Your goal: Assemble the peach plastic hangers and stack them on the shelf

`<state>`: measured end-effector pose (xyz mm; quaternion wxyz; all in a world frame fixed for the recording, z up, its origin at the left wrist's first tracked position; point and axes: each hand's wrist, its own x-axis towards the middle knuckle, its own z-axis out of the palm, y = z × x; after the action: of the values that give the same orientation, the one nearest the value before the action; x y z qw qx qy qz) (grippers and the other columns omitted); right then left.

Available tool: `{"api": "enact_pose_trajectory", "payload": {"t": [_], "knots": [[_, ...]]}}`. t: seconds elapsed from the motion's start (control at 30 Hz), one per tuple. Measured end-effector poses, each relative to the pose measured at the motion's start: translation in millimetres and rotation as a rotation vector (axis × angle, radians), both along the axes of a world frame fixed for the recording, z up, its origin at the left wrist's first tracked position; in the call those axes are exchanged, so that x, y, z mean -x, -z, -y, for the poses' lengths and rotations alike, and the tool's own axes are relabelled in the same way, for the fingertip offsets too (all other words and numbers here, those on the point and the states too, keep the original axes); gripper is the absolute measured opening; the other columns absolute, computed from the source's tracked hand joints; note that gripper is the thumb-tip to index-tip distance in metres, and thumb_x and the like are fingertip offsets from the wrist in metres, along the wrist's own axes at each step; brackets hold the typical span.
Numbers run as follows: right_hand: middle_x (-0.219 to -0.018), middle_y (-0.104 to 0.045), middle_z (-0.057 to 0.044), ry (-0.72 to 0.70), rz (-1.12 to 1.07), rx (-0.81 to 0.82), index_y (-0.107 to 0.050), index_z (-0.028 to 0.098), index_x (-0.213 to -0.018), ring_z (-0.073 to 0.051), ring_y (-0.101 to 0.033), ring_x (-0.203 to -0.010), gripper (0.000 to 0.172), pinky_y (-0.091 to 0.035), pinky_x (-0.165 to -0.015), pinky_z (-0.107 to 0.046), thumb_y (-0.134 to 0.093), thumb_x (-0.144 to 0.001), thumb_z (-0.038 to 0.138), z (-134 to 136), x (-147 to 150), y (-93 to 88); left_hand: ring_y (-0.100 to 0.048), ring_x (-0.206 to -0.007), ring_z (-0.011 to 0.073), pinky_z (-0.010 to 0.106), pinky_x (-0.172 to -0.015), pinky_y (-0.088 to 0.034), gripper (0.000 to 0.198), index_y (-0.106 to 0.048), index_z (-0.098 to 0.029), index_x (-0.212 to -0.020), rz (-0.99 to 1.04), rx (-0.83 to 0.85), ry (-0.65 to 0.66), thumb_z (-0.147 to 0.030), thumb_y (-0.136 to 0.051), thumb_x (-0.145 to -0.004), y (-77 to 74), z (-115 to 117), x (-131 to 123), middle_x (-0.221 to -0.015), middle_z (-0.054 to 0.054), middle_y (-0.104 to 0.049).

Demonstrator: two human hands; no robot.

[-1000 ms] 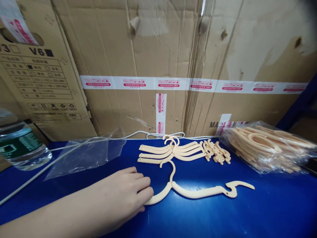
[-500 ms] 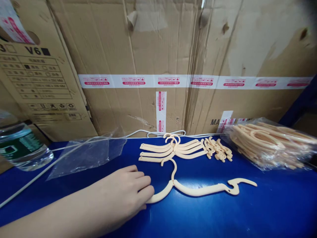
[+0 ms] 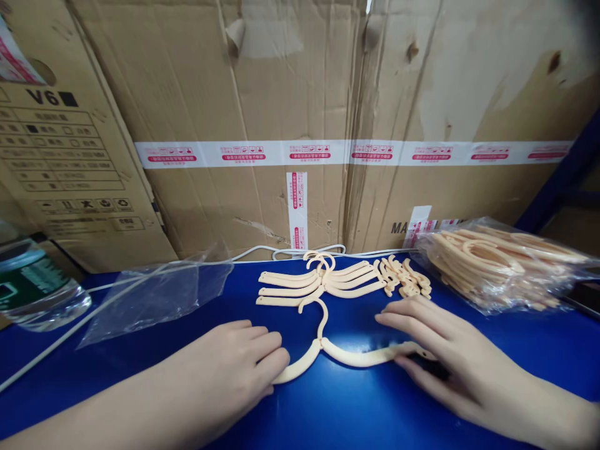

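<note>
A cream plastic folding hanger (image 3: 356,357) lies unfolded on the blue table (image 3: 347,412), its hook pointing away from me. My left hand (image 3: 244,369) is closed around the end of its left arm, hiding that end. Over the right end is my right hand (image 3: 450,350), fingers stretched out and apart, thumb beside the arm. A small hole shows in that end; the loose hook-shaped piece there is mostly hidden by the hand. Just behind lie several stacked hangers (image 3: 290,290), with a small pile of curved hook pieces (image 3: 405,275) to their right.
A clear bag of hangers (image 3: 497,265) sits at the back right. An empty plastic bag (image 3: 154,300), a white cable (image 3: 51,344) and a water bottle (image 3: 37,281) are at the left. Cardboard boxes (image 3: 253,206) stand along the back.
My right hand has come in from the right over the hanger's right end. My left hand keeps its grip on the left arm. The view has shifted slightly.
</note>
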<state>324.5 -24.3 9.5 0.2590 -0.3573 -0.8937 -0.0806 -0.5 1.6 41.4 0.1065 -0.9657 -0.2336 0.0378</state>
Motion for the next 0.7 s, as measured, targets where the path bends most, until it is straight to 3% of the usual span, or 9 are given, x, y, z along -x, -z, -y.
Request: {"api": "enact_pose_trajectory", "payload": {"t": [0.13,0.37,0.5,0.7], "knots": [[-0.093,-0.061,-0.007,-0.052,0.046,0.270,-0.060,0.020,-0.102,-0.018,-0.060,-0.080,0.019,-0.051,-0.068,-0.028,-0.042,-0.100,0.018,-13,0,7.2,-0.064,-0.070,0.0209,0.031,-0.063,-0.051,0.009,-0.060,-0.018,-0.089,0.013,-0.040,0.014,-0.009,-0.057,-0.091,4.3,-2,-1,-0.086,0.003,-0.068],[-0.087,-0.057,-0.007,-0.015,0.019,0.411,-0.059,0.020,-0.090,-0.016,-0.057,-0.074,0.025,-0.047,-0.061,-0.027,-0.037,-0.101,0.019,-5,-11,9.2,-0.060,-0.068,0.0202,0.029,-0.057,-0.050,0.020,-0.058,-0.017,-0.085,0.059,-0.023,0.064,0.001,-0.049,-0.087,7.7,-3,-3,-0.084,0.005,-0.065],[-0.085,-0.056,-0.006,0.018,-0.008,0.406,-0.055,0.019,-0.088,-0.016,-0.056,-0.073,0.023,-0.047,-0.063,-0.027,-0.035,-0.099,0.015,-11,-10,12.6,-0.059,-0.067,0.0201,0.029,-0.055,-0.049,0.018,-0.056,-0.017,-0.080,0.067,-0.014,0.045,0.000,-0.056,-0.082,8.9,-7,-1,-0.083,0.004,-0.065],[-0.079,-0.054,-0.006,0.027,0.010,0.259,-0.051,0.017,-0.077,-0.018,-0.053,-0.070,0.025,-0.044,-0.061,-0.029,-0.037,-0.097,0.015,-28,1,13.4,-0.059,-0.063,0.0207,0.030,-0.052,-0.048,0.017,-0.057,-0.017,-0.078,0.073,-0.135,0.035,0.000,-0.056,-0.081,17.5,-21,5,-0.079,0.004,-0.064]]}}
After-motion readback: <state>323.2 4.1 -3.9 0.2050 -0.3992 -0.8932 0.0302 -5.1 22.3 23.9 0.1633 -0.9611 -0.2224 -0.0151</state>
